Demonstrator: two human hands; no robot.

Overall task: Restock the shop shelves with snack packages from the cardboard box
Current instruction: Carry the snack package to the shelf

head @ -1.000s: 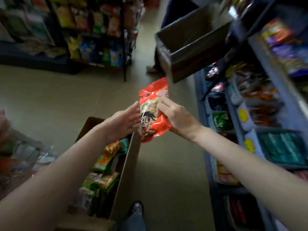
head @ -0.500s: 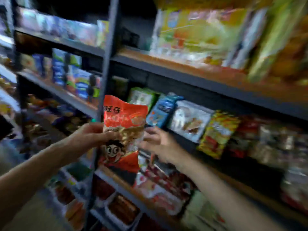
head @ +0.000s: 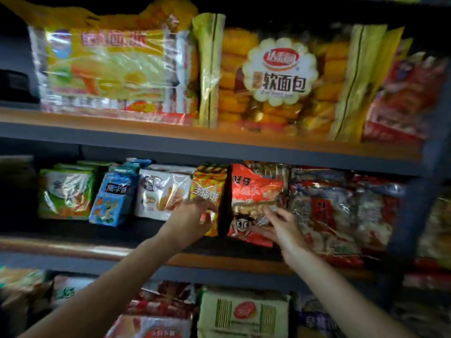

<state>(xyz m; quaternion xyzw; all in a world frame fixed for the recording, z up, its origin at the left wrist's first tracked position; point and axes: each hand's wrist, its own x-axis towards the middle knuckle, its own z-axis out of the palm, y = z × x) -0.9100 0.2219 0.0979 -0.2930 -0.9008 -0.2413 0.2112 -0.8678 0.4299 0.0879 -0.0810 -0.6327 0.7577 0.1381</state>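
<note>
A red snack bag with a cartoon face (head: 251, 191) stands upright on the middle shelf (head: 219, 261), between a yellow-orange packet (head: 207, 184) and clear-and-red bags (head: 336, 211). My right hand (head: 283, 228) grips the red bag's lower right side. My left hand (head: 192, 220) rests against the lower part of the yellow-orange packet, fingers curled around its edge. The cardboard box is out of view.
Green (head: 64, 191), blue (head: 114, 198) and white (head: 161, 191) packets line the middle shelf to the left. Large bread bags (head: 275, 76) fill the top shelf. More packets (head: 241, 313) sit on the shelf below. A dark upright post (head: 419, 191) stands at the right.
The view swung from the floor and box up to the shelves. The red bag went from mid-air into the middle-shelf row. My left hand moved off it onto the yellow-orange packet.
</note>
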